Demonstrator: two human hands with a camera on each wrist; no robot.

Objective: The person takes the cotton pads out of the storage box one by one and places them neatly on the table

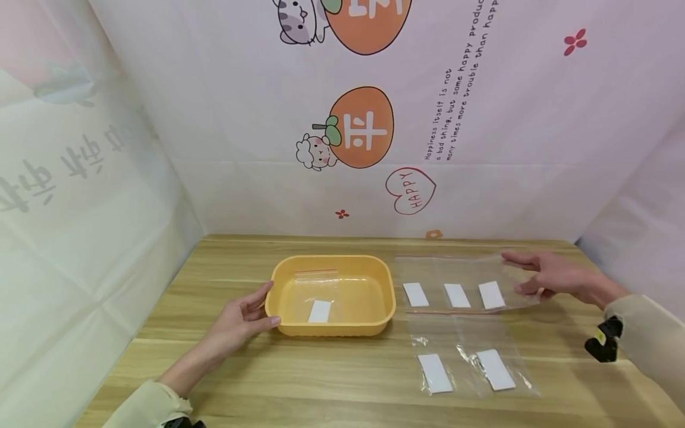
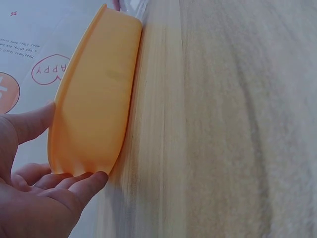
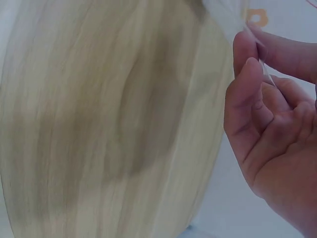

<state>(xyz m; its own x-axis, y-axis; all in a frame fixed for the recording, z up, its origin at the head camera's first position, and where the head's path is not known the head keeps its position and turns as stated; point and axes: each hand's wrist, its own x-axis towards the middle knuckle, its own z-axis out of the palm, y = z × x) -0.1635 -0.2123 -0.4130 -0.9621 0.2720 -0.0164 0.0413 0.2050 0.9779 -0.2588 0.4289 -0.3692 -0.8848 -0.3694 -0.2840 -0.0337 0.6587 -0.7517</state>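
Note:
My left hand point(image 1: 241, 318) grips the left end of a yellow plastic basin point(image 1: 369, 327), thumb at the rim and fingers along the end wall. Inside the basin lies a clear zip bag point(image 1: 305, 291) with a white card point(image 1: 320, 311) in it. On the right, my right hand point(image 1: 551, 274) pinches the edge of a clear plastic bag point(image 1: 512, 274) between thumb and fingers. A white card point(image 1: 492, 295) shows in that bag. In the right wrist view, the film point(image 3: 225, 17) runs up from the pinching fingertips point(image 3: 245, 47).
Left of the held bag, two more clear bags with white cards point(image 1: 415, 295) point(image 1: 456, 295) lie side by side. Nearer the front are two others, holding cards point(image 1: 435, 373) point(image 1: 496, 370). All rest on the wooden table point(image 1: 299, 380); a printed curtain point(image 1: 257, 190) hangs behind it.

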